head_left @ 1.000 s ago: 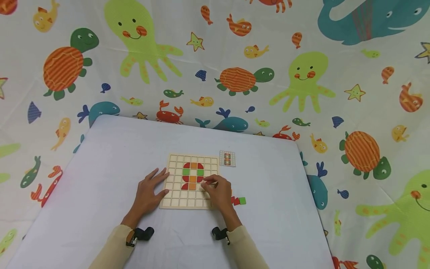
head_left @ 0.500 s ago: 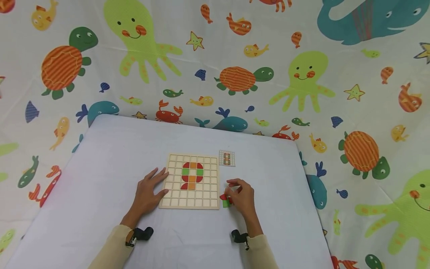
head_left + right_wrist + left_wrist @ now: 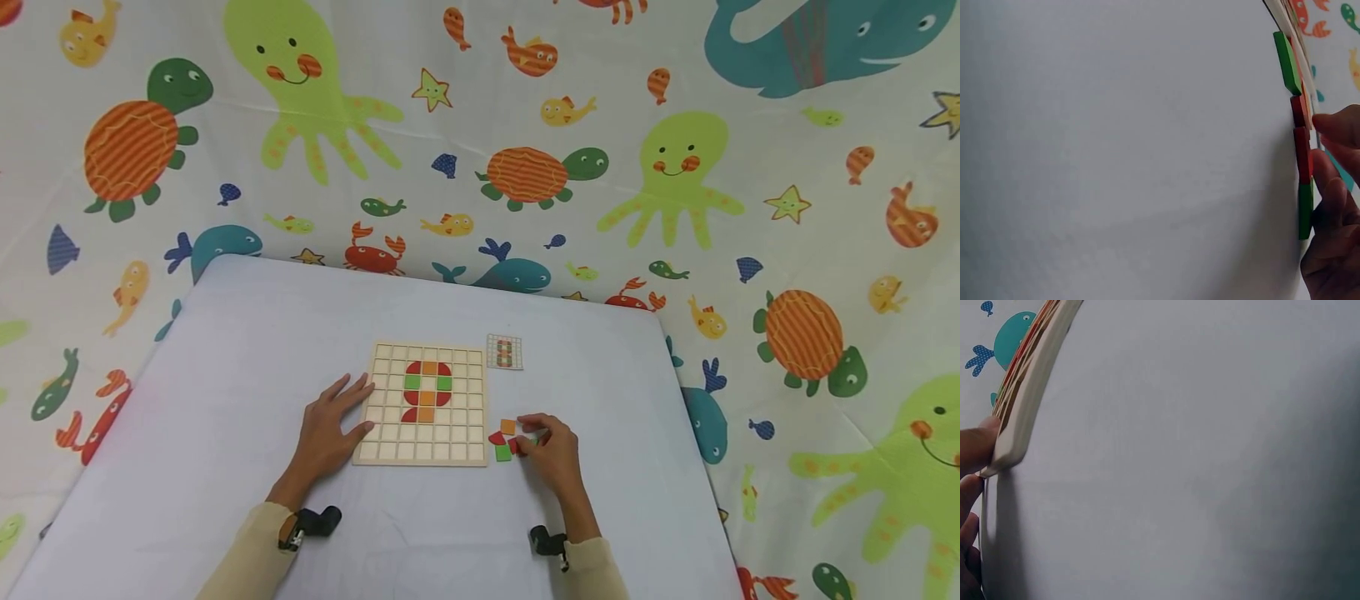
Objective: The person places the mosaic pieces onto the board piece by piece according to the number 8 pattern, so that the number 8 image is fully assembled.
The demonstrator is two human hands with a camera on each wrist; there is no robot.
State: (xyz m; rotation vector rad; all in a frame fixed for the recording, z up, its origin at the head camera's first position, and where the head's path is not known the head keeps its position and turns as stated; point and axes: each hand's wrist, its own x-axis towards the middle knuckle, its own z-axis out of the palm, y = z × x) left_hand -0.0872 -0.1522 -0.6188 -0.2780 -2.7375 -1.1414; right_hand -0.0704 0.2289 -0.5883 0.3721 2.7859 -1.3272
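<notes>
My left hand point(image 3: 327, 425) rests against the left edge of a wooden grid board point(image 3: 390, 433), fingers spread. In the left wrist view its fingers point(image 3: 974, 450) touch the board's rim. Red, green and orange tiles sit in the grid, among them an orange tile point(image 3: 426, 414) at the lower end of the pattern. My right hand point(image 3: 553, 450) is over loose tiles right of the board, thumb and forefinger apart, close to a red tile point(image 3: 513, 447). Around it lie an orange tile point(image 3: 507, 427), another red tile point(image 3: 497, 437) and a green tile point(image 3: 502, 453). The hand partly hides another green tile.
A small pattern card point(image 3: 504, 352) lies by the board's upper right corner. The white-covered table point(image 3: 420, 533) meets a curtain point(image 3: 465, 108) printed with sea animals at its back edge. A black wrist camera point(image 3: 318, 521) sits on each wrist.
My right hand has moved from the board's pattern rightward to the loose tiles, uncovering the board's right side. Some loose tiles have shifted closer to the board. My left hand stays put.
</notes>
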